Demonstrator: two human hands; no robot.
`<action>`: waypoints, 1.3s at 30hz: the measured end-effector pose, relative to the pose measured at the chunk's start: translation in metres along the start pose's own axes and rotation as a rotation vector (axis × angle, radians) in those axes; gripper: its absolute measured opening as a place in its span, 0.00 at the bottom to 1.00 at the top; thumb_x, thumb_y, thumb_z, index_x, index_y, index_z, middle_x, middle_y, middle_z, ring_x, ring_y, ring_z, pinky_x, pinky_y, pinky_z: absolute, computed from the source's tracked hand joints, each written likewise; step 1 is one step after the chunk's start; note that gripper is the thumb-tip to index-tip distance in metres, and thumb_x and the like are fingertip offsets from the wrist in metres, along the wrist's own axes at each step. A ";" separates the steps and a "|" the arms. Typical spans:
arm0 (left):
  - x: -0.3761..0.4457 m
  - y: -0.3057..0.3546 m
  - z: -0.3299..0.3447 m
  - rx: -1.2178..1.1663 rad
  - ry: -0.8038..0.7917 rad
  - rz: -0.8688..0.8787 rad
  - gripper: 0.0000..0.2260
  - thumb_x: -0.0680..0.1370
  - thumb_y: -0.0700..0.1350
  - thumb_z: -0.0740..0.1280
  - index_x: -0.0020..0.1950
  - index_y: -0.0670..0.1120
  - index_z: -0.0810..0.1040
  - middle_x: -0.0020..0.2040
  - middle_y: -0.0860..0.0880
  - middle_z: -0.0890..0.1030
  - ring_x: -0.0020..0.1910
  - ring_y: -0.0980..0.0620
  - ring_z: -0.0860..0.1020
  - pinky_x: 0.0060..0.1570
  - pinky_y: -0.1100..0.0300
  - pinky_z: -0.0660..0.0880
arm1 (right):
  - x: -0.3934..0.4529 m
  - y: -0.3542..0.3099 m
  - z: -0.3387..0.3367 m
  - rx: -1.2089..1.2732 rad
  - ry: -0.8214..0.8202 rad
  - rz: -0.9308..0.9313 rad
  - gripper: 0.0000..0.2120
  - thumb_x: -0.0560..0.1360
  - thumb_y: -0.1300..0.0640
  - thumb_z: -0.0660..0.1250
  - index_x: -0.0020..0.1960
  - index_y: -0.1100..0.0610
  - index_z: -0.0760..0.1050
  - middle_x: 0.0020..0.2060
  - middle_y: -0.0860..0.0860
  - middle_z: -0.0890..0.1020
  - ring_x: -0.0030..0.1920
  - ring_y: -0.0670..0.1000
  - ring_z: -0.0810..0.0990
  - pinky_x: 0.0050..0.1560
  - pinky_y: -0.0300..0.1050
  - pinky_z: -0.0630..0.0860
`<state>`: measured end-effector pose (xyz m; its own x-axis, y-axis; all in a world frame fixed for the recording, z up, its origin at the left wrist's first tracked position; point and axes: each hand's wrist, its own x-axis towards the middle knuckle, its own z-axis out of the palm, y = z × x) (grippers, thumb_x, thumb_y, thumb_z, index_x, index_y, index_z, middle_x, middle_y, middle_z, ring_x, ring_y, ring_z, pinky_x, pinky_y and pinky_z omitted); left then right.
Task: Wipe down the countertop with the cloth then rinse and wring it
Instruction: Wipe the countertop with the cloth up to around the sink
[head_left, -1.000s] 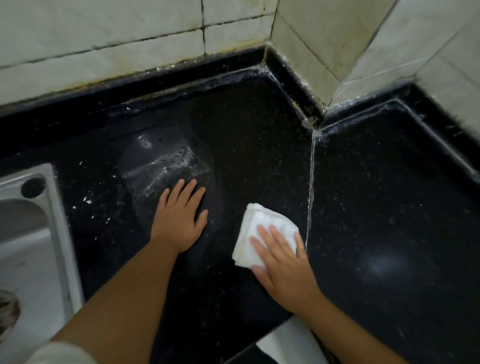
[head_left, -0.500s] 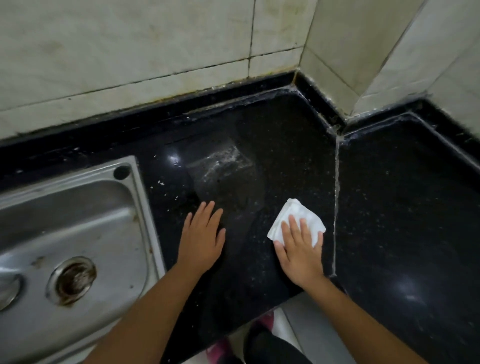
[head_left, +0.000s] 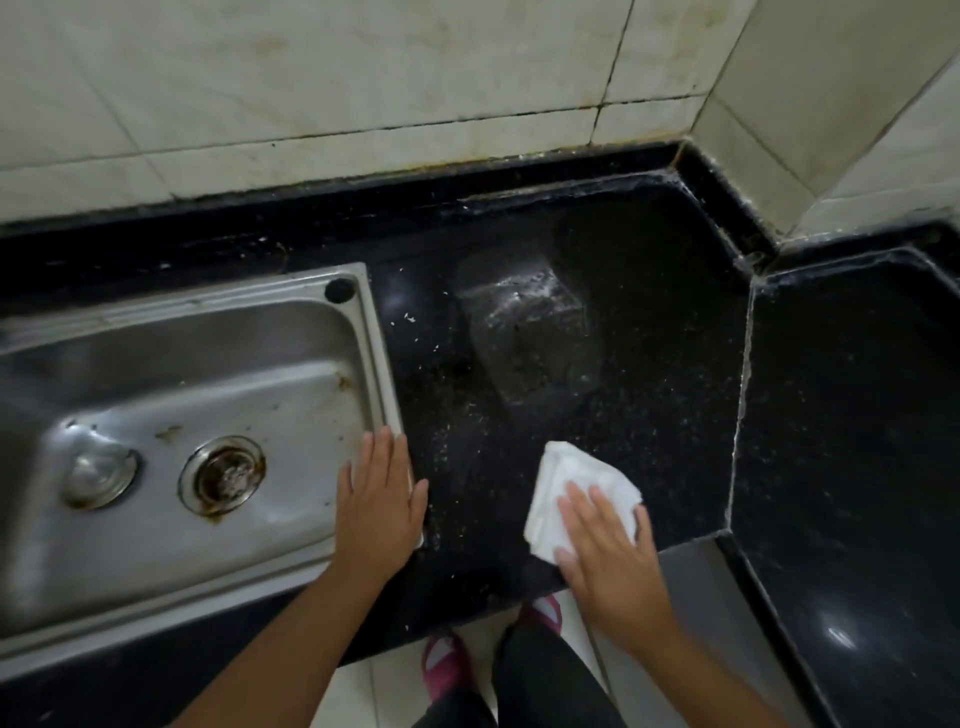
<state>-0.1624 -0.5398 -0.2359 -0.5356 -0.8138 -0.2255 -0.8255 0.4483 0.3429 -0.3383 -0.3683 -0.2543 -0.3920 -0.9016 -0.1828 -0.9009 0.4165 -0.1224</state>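
**Flat Hands, One Cloth, Black Counter**

Down on the black countertop (head_left: 649, 364) lies one folded white cloth (head_left: 561, 499), right of the single steel sink (head_left: 171, 395), which is cut off at the left edge. Two hands show. The right hand (head_left: 608, 556) presses flat on the cloth, fingers spread, gripping nothing and covering its near part. The left hand (head_left: 379, 514) rests open, palm down, across the sink's right rim. One drain (head_left: 222, 475) is visible; the domed fitting beside it is hard to identify.
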 end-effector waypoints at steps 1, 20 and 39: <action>-0.002 -0.001 0.004 0.018 -0.008 0.001 0.40 0.72 0.62 0.30 0.74 0.41 0.55 0.76 0.42 0.54 0.75 0.43 0.52 0.71 0.45 0.52 | 0.001 0.013 -0.006 0.013 -0.004 0.071 0.27 0.80 0.43 0.35 0.72 0.50 0.59 0.65 0.50 0.73 0.75 0.42 0.44 0.71 0.56 0.48; -0.009 0.000 -0.001 0.201 -0.073 0.035 0.28 0.81 0.52 0.40 0.61 0.42 0.76 0.61 0.42 0.78 0.60 0.43 0.77 0.52 0.42 0.74 | 0.016 -0.014 -0.003 -0.063 -0.049 -0.156 0.25 0.80 0.43 0.36 0.66 0.48 0.63 0.69 0.46 0.65 0.75 0.44 0.45 0.68 0.58 0.49; 0.027 0.157 0.033 0.091 -0.050 0.293 0.23 0.80 0.48 0.51 0.74 0.44 0.59 0.76 0.45 0.55 0.76 0.46 0.51 0.72 0.54 0.45 | 0.043 0.098 -0.046 0.192 0.130 0.259 0.27 0.77 0.45 0.48 0.73 0.55 0.59 0.74 0.54 0.57 0.75 0.54 0.48 0.72 0.57 0.44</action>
<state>-0.3126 -0.4791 -0.2177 -0.7592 -0.6270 -0.1745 -0.6462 0.6942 0.3170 -0.4523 -0.3711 -0.2294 -0.6347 -0.7652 -0.1075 -0.7215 0.6367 -0.2721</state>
